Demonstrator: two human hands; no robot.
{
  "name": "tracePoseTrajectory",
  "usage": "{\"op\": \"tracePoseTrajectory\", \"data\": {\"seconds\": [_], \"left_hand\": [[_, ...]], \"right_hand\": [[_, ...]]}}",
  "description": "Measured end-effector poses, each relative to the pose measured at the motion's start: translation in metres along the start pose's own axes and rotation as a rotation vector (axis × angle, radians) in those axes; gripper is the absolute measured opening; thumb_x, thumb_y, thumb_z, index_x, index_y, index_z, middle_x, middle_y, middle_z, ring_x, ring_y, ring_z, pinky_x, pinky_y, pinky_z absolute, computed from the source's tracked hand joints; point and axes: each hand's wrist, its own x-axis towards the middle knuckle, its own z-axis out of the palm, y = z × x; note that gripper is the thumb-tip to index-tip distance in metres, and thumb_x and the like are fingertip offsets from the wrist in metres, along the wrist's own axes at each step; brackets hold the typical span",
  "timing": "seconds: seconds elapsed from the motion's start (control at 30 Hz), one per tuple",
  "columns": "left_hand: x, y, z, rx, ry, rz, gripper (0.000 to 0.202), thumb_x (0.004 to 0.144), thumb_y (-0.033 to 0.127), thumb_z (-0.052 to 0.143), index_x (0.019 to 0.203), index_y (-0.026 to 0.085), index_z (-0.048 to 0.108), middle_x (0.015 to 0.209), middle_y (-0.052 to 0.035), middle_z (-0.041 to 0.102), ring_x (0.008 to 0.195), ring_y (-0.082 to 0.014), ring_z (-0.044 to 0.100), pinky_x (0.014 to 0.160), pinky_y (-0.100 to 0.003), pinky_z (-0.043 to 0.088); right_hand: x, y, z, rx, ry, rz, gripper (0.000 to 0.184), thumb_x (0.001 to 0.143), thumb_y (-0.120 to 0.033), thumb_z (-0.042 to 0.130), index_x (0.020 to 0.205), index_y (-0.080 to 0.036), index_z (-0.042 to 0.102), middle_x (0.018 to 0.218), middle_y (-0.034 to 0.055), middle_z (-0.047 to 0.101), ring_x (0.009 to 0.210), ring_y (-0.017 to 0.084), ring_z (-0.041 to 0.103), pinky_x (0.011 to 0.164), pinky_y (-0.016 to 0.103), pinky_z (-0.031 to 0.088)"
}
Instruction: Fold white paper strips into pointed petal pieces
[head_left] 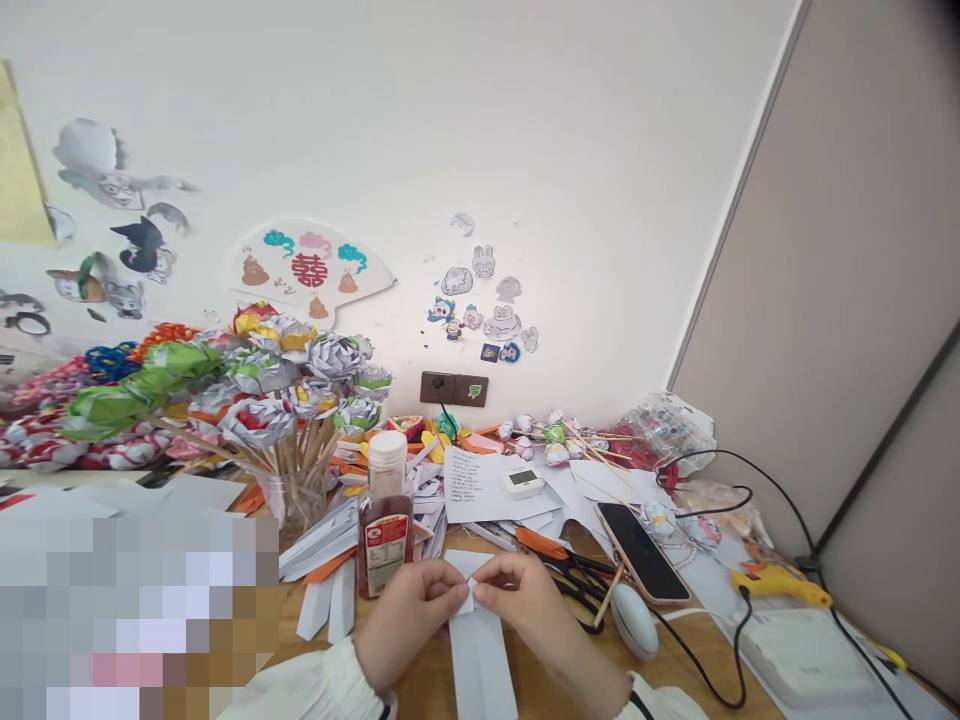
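In the head view, my left hand point(424, 604) and my right hand point(520, 598) meet above the table's front. Thumbs and fingertips of both pinch a small piece of white paper point(465, 601) between them. Below and behind it lie folded white paper strips point(484, 665) on the wood. A bottle of dark sauce point(385, 525) with a white cap stands just left of my left hand. To the right of my right hand, black-handled scissors point(581, 580) lie partly under other things, with a white mouse point(634, 621) beside them.
Paper flowers on sticks point(262, 420) fill a holder at the left. A phone point(643, 552), a white timer point(523, 482), a yellow glue gun point(780, 584) and a white box point(806, 655) sit to the right, among black cables. Cut paper strips cover the table's middle.
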Motion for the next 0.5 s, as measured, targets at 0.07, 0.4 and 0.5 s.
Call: {"op": "tracePoseTrajectory", "data": {"seconds": [0.07, 0.4, 0.5], "left_hand": [[0.0003, -0.0014, 0.0000, 0.066, 0.015, 0.041, 0.024, 0.063, 0.037, 0.052, 0.061, 0.013, 0.056, 0.047, 0.0058, 0.044, 0.046, -0.0103, 0.042, 0.045, -0.021, 0.034], [-0.0031, -0.0023, 0.0049, 0.194, 0.121, 0.151, 0.023, 0.067, 0.035, 0.048, 0.058, 0.015, 0.055, 0.051, 0.0032, 0.050, 0.051, -0.0121, 0.045, 0.048, -0.020, 0.032], [-0.0022, -0.0031, 0.0055, 0.156, 0.108, 0.122, 0.024, 0.067, 0.037, 0.048, 0.059, 0.015, 0.055, 0.049, 0.0043, 0.047, 0.049, -0.0111, 0.043, 0.046, -0.019, 0.031]], "right_hand": [[-0.0004, -0.0009, 0.0000, -0.006, -0.003, 0.001, 0.024, 0.059, -0.033, 0.064, 0.071, -0.013, 0.064, 0.070, 0.0051, 0.063, 0.069, 0.018, 0.055, 0.064, 0.028, 0.042], [0.0001, -0.0047, -0.0001, -0.078, 0.007, -0.043, 0.021, 0.063, -0.035, 0.061, 0.065, -0.014, 0.063, 0.065, 0.0031, 0.061, 0.064, 0.016, 0.054, 0.061, 0.026, 0.041], [0.0001, -0.0048, -0.0005, -0.071, 0.009, -0.046, 0.022, 0.063, -0.036, 0.061, 0.067, -0.014, 0.063, 0.067, 0.0035, 0.062, 0.066, 0.017, 0.054, 0.061, 0.026, 0.041]]}}
